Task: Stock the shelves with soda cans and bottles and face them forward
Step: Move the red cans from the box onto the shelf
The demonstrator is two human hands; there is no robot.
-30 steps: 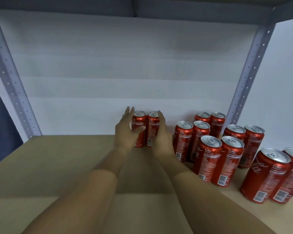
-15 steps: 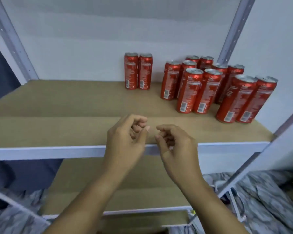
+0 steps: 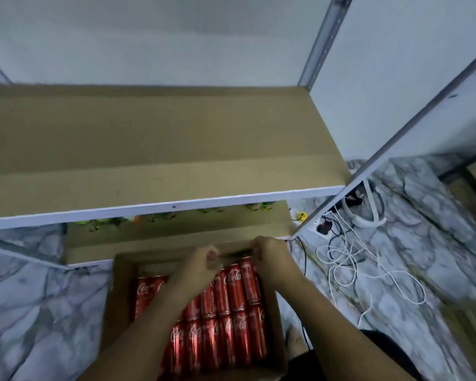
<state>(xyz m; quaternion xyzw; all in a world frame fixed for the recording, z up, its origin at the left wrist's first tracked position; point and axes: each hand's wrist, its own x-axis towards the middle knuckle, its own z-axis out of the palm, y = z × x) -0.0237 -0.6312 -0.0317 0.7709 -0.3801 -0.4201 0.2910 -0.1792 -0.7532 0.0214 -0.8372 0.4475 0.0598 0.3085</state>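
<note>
Head view: our empty shelf waits above the cardboard box, set on the floor for easy reach. Red cans lie packed inside. Left hand and right hand curl over them; actual grip, we cannot tell.

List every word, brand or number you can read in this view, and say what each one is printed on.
"Cola": white script on a red can lying in the cardboard box near the right hand.
"Coca", partly legible: on a can at the box's left side.
Script on the lower cans: too blurred to read.
Green packaging on the lower shelf: nothing readable.
No numbers or signs are legible.
</note>
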